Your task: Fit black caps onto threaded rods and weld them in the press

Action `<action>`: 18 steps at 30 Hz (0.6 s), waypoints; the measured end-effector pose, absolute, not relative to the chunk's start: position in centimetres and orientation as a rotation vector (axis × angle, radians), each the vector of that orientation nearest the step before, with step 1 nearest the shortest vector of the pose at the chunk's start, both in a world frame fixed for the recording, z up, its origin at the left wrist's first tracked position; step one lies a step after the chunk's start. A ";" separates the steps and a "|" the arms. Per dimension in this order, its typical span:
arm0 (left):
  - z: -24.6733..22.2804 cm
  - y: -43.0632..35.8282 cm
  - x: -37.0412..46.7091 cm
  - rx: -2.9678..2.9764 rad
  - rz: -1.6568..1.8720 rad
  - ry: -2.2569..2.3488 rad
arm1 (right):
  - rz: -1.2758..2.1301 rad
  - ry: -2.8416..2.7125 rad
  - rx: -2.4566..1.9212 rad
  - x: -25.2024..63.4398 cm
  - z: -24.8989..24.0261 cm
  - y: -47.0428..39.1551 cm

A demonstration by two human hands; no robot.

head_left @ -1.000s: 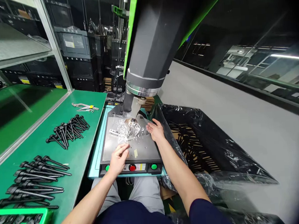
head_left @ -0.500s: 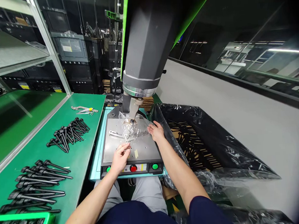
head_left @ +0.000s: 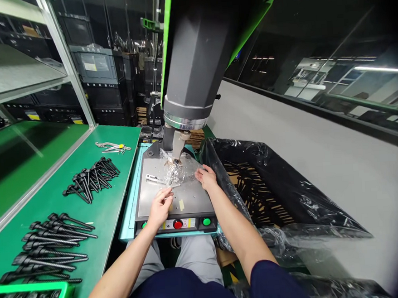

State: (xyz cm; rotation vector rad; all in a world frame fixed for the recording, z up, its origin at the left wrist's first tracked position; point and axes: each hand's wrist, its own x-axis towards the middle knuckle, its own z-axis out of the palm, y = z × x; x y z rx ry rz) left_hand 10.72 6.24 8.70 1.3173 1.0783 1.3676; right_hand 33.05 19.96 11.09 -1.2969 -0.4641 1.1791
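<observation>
The person's bare left hand (head_left: 160, 205) is resting over the front half of a flat grey metal plate (head_left: 196, 203), thumb and fingers close together at the near edge of a crumpled sheet of clear plastic film (head_left: 186, 169). The bare right hand (head_left: 207, 177) is reaching over the plate's right edge, fingers curling at the film's right side. The hands are lying apart, with the film between them; whether either is actually pinching it, I cannot tell.

The film is covering the plate's middle, its rear part bunching beneath a tapered metal horn (head_left: 178, 146); glare is hiding whether they are touching. Doing this well is probably a matter of smoothing those wrinkles, stretching the film evenly from both sides and leaving all fingertips clear of the horn's path.

A slotted silver strip (head_left: 155, 178) is lying near the plate's left edge. Along the base's front edge, a round red button (head_left: 178, 224) is sitting left of a round green button (head_left: 206, 221).

Farther out, long black threaded bolts (head_left: 55, 240) are lying across the left half of the green worktop (head_left: 110, 214), while silver pliers (head_left: 108, 145) are resting near its far right corner.
</observation>
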 end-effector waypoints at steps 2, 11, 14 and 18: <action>8.7 6.1 10.7 1.341 1.355 1.083 | 1.192 -0.466 -1.320 33.2 11.1 19.4; 4.1 1.1 5.5 1.339 1.409 1.528 | 0.648 -0.934 -1.659 37.3 4.6 9.8; 2.0 -0.6 2.9 1.260 1.429 1.873 | 0.300 -1.262 -1.729 38.8 1.3 5.2; -0.1 -1.6 1.5 1.251 1.130 2.016 | 0.246 -1.470 -1.806 39.2 -2.0 1.7</action>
